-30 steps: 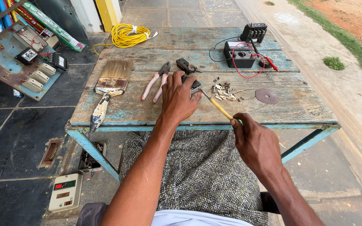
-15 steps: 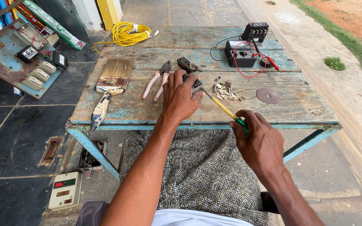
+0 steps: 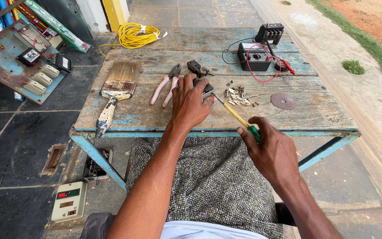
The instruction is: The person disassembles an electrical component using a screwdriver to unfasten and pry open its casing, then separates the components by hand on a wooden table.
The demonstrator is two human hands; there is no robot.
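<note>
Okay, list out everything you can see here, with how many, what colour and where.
screwdriver: one, yellow shaft, green handle, in right hand
small black part: one, under left hand
pliers: one, pink handles, table middle
paintbrush: one, worn, table left
multimeter: one, black, red leads, table far right
cable coil: one, yellow, table far edge
loose screws: several, table middle
disc: one, brown, table right
table: one, worn blue wood
left hand: on the part
right hand: gripping the handle

1 head camera looks steeply down and forward from above the person's lap at the wooden table (image 3: 288, 116), close enough that both forearms fill the lower frame, the table's far edge near the top.
</note>
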